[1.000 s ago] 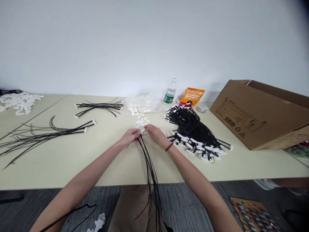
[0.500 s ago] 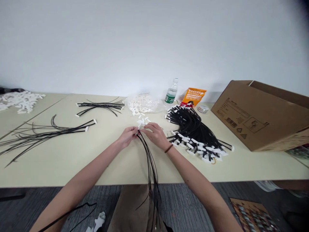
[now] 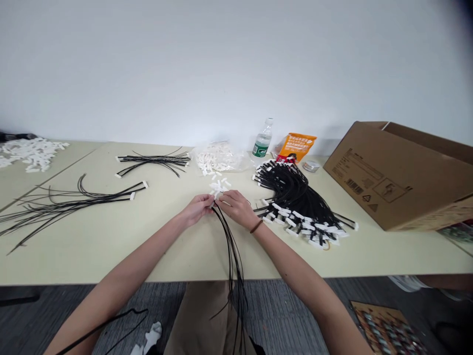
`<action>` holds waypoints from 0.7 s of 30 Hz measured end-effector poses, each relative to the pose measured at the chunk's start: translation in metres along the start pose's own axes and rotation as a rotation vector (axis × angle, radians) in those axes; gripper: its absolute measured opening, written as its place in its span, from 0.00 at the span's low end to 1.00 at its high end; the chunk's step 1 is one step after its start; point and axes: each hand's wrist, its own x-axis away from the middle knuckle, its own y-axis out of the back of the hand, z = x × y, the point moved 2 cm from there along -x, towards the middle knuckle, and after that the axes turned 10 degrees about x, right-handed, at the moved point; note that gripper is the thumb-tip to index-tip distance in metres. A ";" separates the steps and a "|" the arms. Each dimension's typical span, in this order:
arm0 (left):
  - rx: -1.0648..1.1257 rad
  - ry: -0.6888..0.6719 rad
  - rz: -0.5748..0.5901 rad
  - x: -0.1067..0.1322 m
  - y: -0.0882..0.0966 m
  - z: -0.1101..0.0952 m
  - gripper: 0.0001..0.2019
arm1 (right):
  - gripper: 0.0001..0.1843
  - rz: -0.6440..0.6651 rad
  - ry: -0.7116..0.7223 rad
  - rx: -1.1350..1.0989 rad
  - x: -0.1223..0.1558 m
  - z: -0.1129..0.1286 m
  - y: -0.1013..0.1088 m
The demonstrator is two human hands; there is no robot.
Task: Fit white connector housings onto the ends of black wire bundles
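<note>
My left hand point(image 3: 196, 208) and my right hand point(image 3: 236, 207) meet at the middle of the beige table point(image 3: 111, 246), fingers pinched together. Between them they grip the top end of a bundle of thin black wires point(image 3: 232, 251) that trails over the table's front edge toward my lap. A small white connector point(image 3: 215, 200) shows at the fingertips of both hands. Several loose white connectors point(image 3: 219, 186) lie just beyond my fingers. A brown band circles my right wrist.
A heap of black wires with white connectors point(image 3: 295, 202) lies to the right, a cardboard box point(image 3: 399, 177) beyond it. At the back stand a bag of white connectors point(image 3: 216, 158), a water bottle point(image 3: 262, 141) and an orange pouch point(image 3: 299, 145). More black wires point(image 3: 74, 199) lie left.
My hands stayed together at the wire ends, with small finger shifts. The right hand drew slightly closer to the left around the connector. The view rose a little.
</note>
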 end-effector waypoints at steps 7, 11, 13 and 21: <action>0.011 0.015 0.009 0.001 -0.001 0.000 0.16 | 0.10 0.038 0.104 0.029 -0.004 0.001 0.007; -0.009 0.023 0.013 0.002 -0.002 -0.001 0.17 | 0.11 -0.005 0.199 0.056 -0.004 0.002 0.008; -0.024 0.021 0.009 0.003 -0.002 -0.001 0.17 | 0.12 0.011 0.208 0.047 -0.003 0.002 0.006; -0.044 -0.006 0.006 0.004 -0.003 -0.005 0.17 | 0.10 -0.021 -0.115 -0.319 -0.005 0.001 0.006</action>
